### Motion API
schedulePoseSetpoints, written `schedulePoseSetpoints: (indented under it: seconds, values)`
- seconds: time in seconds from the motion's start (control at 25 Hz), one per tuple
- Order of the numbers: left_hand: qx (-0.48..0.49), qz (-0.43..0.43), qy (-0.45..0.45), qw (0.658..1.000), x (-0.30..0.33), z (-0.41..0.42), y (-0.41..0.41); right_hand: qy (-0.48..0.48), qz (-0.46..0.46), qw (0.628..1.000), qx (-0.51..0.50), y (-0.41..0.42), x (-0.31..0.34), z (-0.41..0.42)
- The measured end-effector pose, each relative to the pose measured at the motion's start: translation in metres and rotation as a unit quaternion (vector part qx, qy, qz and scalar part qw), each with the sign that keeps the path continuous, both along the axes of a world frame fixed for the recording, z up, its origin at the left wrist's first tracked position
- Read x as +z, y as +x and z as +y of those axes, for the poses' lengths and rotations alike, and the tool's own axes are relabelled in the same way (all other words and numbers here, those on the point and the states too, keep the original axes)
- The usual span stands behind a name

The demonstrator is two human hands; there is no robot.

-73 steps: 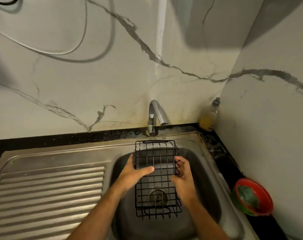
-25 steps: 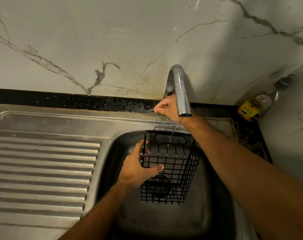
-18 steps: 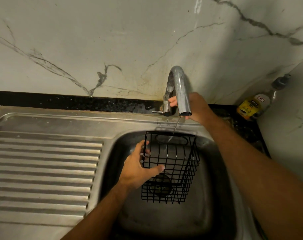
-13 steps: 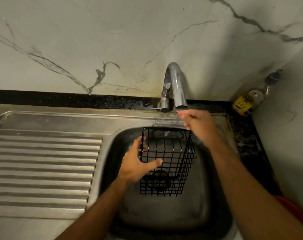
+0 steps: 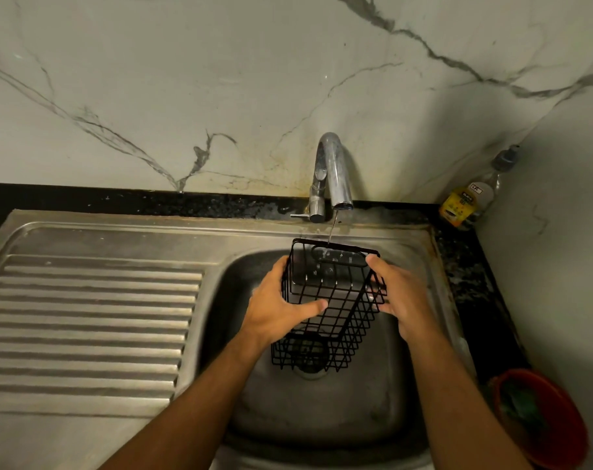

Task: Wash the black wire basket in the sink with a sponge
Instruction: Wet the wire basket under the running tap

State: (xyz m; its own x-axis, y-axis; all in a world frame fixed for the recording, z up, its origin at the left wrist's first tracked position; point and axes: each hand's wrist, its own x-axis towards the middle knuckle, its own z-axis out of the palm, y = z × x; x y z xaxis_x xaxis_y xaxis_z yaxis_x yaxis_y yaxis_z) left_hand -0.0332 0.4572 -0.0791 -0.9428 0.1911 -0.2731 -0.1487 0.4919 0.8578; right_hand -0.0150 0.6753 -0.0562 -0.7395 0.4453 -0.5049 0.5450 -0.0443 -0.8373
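Marble-veined wall backs a steel sink (image 5: 420, 239), its ribbed drainboard (image 5: 91, 317) to the left. Your left hand (image 5: 278, 308) grips the black wire basket (image 5: 332, 300) by its left side, thumb over the front wires. Keep it tilted over the bowl so the thin stream from the tap (image 5: 332, 171) runs through every face. Your right hand (image 5: 401, 300) clasps the right side; turn slowly. The sponge probably sits in the red bowl (image 5: 542, 418).
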Motion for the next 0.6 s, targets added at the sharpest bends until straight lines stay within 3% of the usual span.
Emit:
schedulePoseSetpoints:
  seconds: [0.36,0.6]
  values:
    - [-0.065,0.031,-0.092,0.993,0.014,0.011,-0.005,-0.028,0.023,0.998,-0.043,0.01,-0.006,-0.001]
    - [-0.084,0.052,-0.106,0.989,0.018,0.013,-0.006,-0.023,0.035,0.997,-0.06,0.01,-0.013,-0.001]
